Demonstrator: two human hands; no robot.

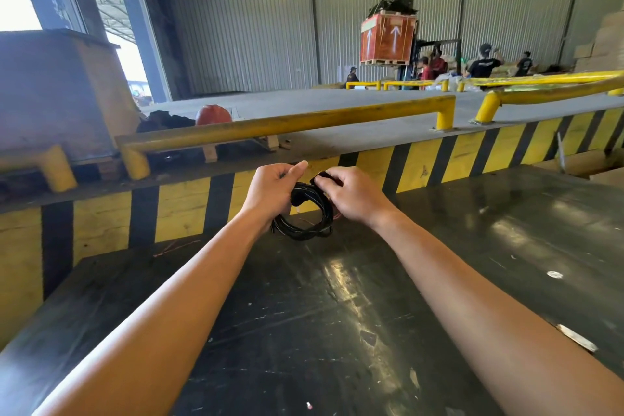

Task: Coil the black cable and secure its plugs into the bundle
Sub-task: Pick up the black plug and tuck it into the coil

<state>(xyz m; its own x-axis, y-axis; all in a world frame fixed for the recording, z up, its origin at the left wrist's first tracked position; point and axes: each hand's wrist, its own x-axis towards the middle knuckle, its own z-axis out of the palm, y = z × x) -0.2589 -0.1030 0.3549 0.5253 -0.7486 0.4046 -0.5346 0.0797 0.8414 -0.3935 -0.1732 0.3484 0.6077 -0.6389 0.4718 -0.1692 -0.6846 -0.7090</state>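
Observation:
The black cable (305,224) is wound into a small round coil and hangs above the dark table (337,297) near its far edge. My left hand (271,191) grips the coil's left side, with a black plug (297,197) resting against its palm. My right hand (351,194) pinches the other black plug (324,176) at the top of the coil with its fingertips. Both forearms reach forward over the table.
A yellow-and-black striped wall (422,165) rises just behind the table's far edge, topped by yellow guard rails (287,123). An orange crate (388,37) sits raised on a forklift far back, with several people near it. A wooden crate (60,91) stands at the left.

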